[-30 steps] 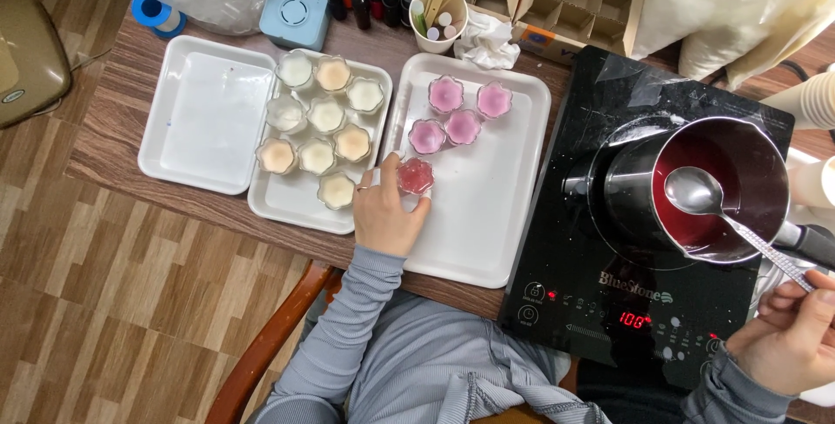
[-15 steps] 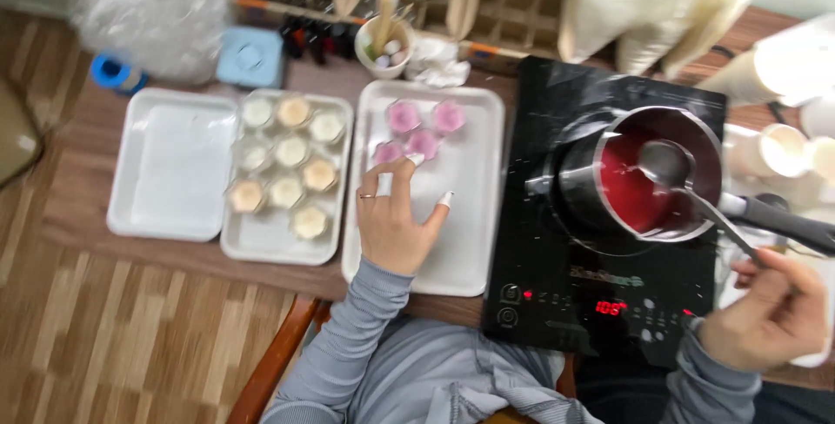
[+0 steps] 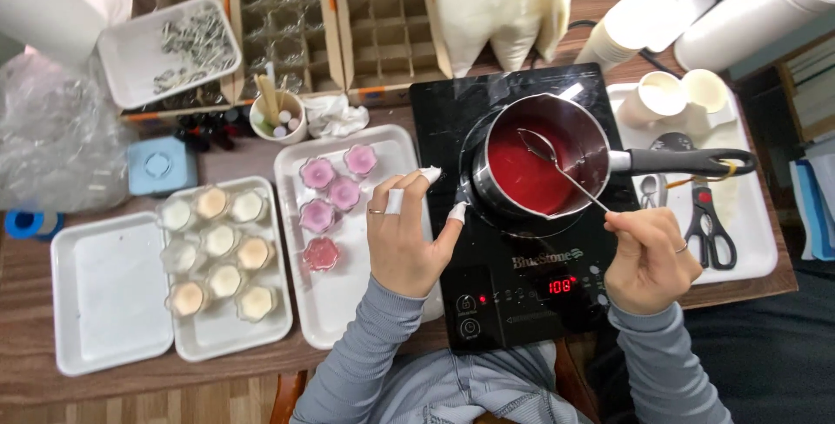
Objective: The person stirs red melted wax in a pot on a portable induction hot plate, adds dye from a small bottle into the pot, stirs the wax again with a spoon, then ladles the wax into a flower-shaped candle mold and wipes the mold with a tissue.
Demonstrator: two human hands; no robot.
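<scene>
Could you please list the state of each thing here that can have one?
Pot: on the cooktop, holding red liquid.
Cooktop: on, display lit.
Spoon: held by the right hand, bowl over the pot.
Left hand: open, over the tray edge, holding nothing.
Pink moulds: filled.
Pale moulds: filled.
Left tray: bare.
Scissors: closed, lying flat.

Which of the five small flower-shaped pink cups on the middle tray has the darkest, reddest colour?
The cup nearest the person, alone at the front of the middle tray; the four pale pink cups cluster behind it.
</scene>
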